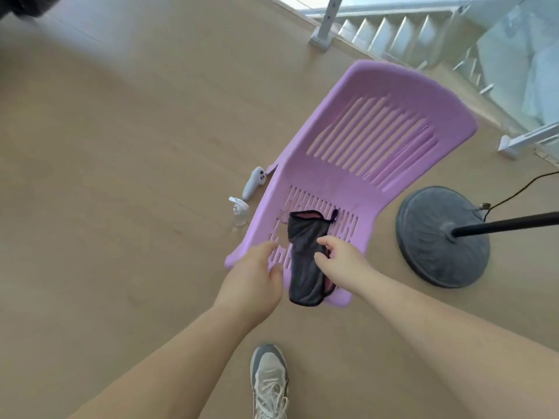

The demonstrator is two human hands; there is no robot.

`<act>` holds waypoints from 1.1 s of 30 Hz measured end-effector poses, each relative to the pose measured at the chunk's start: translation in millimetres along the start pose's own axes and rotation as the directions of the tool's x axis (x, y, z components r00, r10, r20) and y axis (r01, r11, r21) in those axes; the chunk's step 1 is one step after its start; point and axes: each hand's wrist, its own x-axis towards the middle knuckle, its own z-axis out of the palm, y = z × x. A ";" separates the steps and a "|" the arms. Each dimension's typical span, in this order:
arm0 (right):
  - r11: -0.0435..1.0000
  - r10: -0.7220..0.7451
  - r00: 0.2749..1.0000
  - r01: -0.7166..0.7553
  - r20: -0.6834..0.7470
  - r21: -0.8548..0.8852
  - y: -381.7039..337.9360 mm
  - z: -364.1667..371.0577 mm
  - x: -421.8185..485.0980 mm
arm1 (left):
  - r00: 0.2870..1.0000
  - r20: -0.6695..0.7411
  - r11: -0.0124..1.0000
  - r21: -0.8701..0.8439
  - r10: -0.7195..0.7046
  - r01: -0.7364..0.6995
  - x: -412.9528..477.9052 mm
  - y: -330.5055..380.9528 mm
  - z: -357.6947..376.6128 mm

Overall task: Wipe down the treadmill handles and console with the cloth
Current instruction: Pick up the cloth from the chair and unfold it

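A dark grey cloth with a pink lining and a small loop lies draped over the front of a purple slatted chair seat. My right hand hovers at the cloth's right edge, fingers loosely curled, thumb and fingers apart, holding nothing. My left hand is just left of the cloth over the seat's front corner, fingers relaxed and empty. No treadmill is in view.
A small clear spray bottle and a white handheld controller lie on the wooden floor left of the chair. A round dark lamp base with pole and cable stands at right. Stair railing runs behind. My shoe is below.
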 end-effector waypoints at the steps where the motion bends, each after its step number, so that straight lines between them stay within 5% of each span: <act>1: 1.000 -0.016 1.000 0.015 0.008 0.014 0.9 3.9 11.9 | 1.000 0.005 1.000 0.006 -0.002 0.002 9.0 -1.1 5.2; 5: 0.997 0.037 0.996 -0.042 0.084 0.059 -0.7 25.4 57.5 | 1.000 0.003 1.000 0.027 -0.008 0.007 26.5 -7.2 12.9; 9: 0.994 0.110 0.994 -0.109 -0.007 0.016 -2.8 51.0 73.4 | 0.999 -0.045 0.999 -0.037 -0.025 0.024 21.4 -21.0 11.2; 12: 0.962 0.134 0.988 -0.111 -0.078 0.248 -7.8 57.3 64.4 | 0.997 -0.066 0.997 -0.069 -0.039 0.034 9.9 -25.2 5.5; 16: 0.751 0.255 0.965 -0.159 -0.059 0.641 -30.4 38.5 14.9 | 0.994 -0.097 0.986 -0.167 -0.044 0.027 -20.3 -26.0 -12.5; 20: 0.625 0.097 0.992 -0.124 0.081 0.771 -76.9 23.4 -72.8 | 0.988 -0.157 0.984 -0.172 0.005 -0.033 -58.6 -15.9 -50.2; 26: 0.555 -0.116 0.993 0.063 0.002 0.830 -188.5 40.4 -202.3 | 0.951 -0.293 0.967 -0.195 0.101 -0.163 -147.9 -8.4 -140.9; 29: 0.588 -0.275 0.961 0.164 0.005 0.792 -255.1 50.9 -270.3 | 0.944 -0.330 0.942 -0.310 0.021 -0.130 -218.9 -10.4 -203.6; 33: 0.663 -0.473 0.874 0.271 0.110 0.698 -346.4 62.9 -372.1 | 0.929 -0.325 0.770 -0.634 -0.178 -0.075 -341.9 -15.7 -285.7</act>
